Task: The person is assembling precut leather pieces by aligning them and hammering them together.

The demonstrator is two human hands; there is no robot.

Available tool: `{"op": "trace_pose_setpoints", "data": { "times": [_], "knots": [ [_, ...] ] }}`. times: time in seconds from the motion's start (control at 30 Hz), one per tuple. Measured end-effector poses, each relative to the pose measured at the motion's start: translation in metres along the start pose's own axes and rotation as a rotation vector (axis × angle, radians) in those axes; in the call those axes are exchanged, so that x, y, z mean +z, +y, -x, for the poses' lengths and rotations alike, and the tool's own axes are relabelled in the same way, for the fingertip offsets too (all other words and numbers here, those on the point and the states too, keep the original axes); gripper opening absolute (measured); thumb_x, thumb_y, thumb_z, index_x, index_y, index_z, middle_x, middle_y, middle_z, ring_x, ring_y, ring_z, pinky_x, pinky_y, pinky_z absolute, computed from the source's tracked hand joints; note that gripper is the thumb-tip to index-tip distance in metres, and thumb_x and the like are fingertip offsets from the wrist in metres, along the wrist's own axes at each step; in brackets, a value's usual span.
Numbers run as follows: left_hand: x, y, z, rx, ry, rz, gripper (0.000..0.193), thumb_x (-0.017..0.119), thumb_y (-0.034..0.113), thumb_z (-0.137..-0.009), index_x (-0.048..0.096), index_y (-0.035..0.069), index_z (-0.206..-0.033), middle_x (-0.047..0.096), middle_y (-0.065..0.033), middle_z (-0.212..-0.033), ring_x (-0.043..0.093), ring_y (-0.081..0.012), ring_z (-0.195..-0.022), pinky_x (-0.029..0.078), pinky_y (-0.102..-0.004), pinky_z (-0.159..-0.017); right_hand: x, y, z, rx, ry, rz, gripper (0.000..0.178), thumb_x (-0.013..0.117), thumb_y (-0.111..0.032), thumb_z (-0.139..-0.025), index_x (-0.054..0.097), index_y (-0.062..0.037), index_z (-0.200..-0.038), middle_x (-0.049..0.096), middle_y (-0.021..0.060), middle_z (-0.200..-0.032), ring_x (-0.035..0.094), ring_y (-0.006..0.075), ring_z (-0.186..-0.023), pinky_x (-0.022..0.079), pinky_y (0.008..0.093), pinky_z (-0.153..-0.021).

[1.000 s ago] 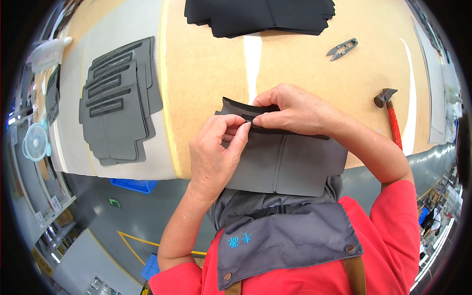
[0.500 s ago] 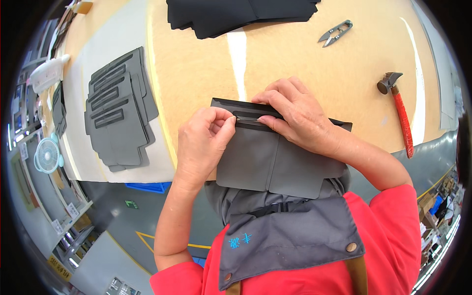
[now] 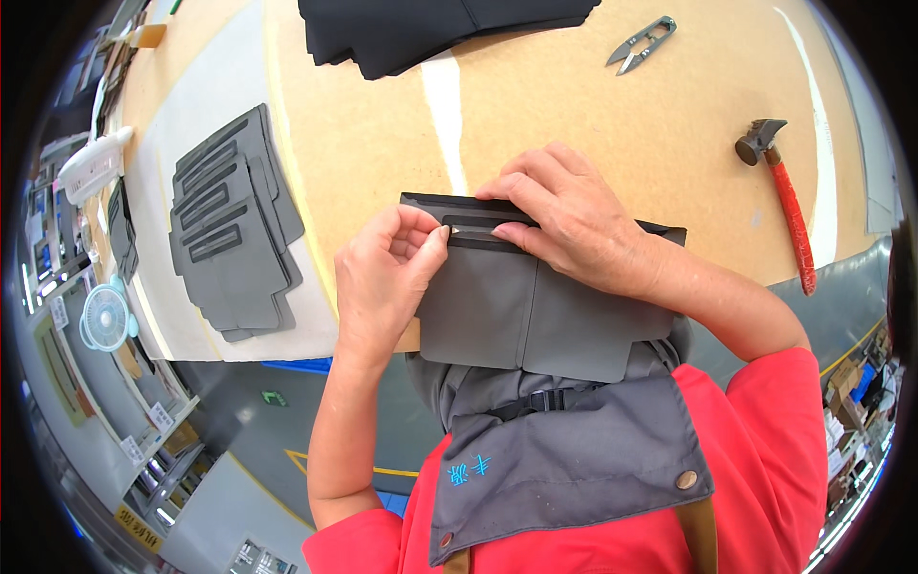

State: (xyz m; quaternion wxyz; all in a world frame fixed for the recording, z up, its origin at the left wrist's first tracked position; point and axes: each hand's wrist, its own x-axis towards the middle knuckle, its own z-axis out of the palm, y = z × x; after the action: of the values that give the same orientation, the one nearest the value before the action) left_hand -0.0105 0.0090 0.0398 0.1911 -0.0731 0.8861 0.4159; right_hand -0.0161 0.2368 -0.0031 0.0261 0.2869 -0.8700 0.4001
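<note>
A grey flat panel point(image 3: 478, 301) of sheet material, with a black strip along its far edge and a narrow slot in it, lies over the table's near edge and my lap. My left hand point(image 3: 387, 268) is closed in a pinch of thumb and forefinger at the slot's left end; the fingertips hide exactly what is between them. My right hand point(image 3: 574, 225) grips the panel by its black strip, thumb on the near side of the slot and fingers on the far edge. A thin pale line shows in the slot between both thumbs.
To the left lies a stack of grey panels point(image 3: 229, 277) with black-edged slots. Black pieces point(image 3: 449, 29) are piled at the far side. Thread snips point(image 3: 643, 46) and a red-handled hammer point(image 3: 786, 201) lie at the right. A pale blue fan point(image 3: 107, 318) stands beyond the table's left side.
The view has shifted slightly, so the tools and stacks appear moved a little. Both hands stay at the slot, with hardly any change in their grip.
</note>
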Motion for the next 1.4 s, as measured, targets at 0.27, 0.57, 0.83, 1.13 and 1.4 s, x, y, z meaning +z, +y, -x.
{"op": "trace_pose_setpoints", "data": {
  "times": [0.27, 0.57, 0.83, 1.13, 1.4],
  "knots": [
    [-0.002, -0.016, -0.003, -0.001, 0.007, 0.104, 0.016, 0.076, 0.009, -0.093, 0.063, 0.002, -0.099, 0.063, 0.0021, -0.078, 0.059, -0.0039, -0.067, 0.051, -0.0196, -0.060, -0.073, -0.005, 0.046, 0.269, -0.024, 0.203, 0.042, 0.079, -0.021, -0.084, 0.062, -0.0064, -0.120, 0.060, 0.0149, -0.121, 0.056, 0.0350, -0.117, 0.047, 0.0427, -0.097],
    [0.004, 0.008, 0.016, -0.100, 0.107, 0.197, 0.025, 0.080, 0.014, -0.087, 0.067, 0.001, -0.104, 0.068, -0.0055, -0.082, 0.067, -0.0153, -0.070, 0.056, -0.0297, -0.069, -0.104, 0.009, 0.030, 0.533, -0.201, -0.041, 0.036, 0.076, -0.014, -0.087, 0.061, -0.0033, -0.118, 0.067, 0.0127, -0.101, 0.065, 0.0286, -0.100, 0.050, 0.0364, -0.089],
    [0.029, 0.056, -0.045, 0.222, -0.473, -0.003, 0.029, 0.081, 0.020, -0.088, 0.072, 0.000, -0.106, 0.070, -0.0017, -0.084, 0.064, -0.0081, -0.080, 0.052, -0.0261, -0.075, -0.083, 0.000, 0.003, 0.009, 0.130, 0.239, 0.029, 0.078, -0.011, -0.087, 0.065, -0.0050, -0.113, 0.064, 0.0070, -0.098, 0.063, 0.0229, -0.086, 0.051, 0.0326, -0.082],
    [0.026, 0.054, -0.071, -0.034, -0.769, 0.230, 0.020, 0.077, 0.015, -0.090, 0.073, -0.001, -0.101, 0.073, -0.0020, -0.089, 0.064, -0.0051, -0.078, 0.052, -0.0231, -0.071, -0.040, 0.000, 0.037, 0.394, 0.154, -0.278, 0.011, 0.075, -0.006, -0.091, 0.068, -0.0029, -0.099, 0.067, 0.0088, -0.092, 0.068, 0.0215, -0.081, 0.055, 0.0322, -0.073],
    [0.020, 0.061, -0.075, -0.114, -0.836, 0.274, 0.019, 0.076, 0.014, -0.089, 0.075, -0.002, -0.100, 0.073, -0.0019, -0.088, 0.064, -0.0049, -0.077, 0.051, -0.0224, -0.071, -0.033, -0.004, 0.037, 0.353, 0.205, -0.225, 0.015, 0.078, -0.008, -0.088, 0.068, -0.0034, -0.099, 0.066, 0.0085, -0.092, 0.069, 0.0220, -0.079, 0.056, 0.0328, -0.068]
  ]
}}
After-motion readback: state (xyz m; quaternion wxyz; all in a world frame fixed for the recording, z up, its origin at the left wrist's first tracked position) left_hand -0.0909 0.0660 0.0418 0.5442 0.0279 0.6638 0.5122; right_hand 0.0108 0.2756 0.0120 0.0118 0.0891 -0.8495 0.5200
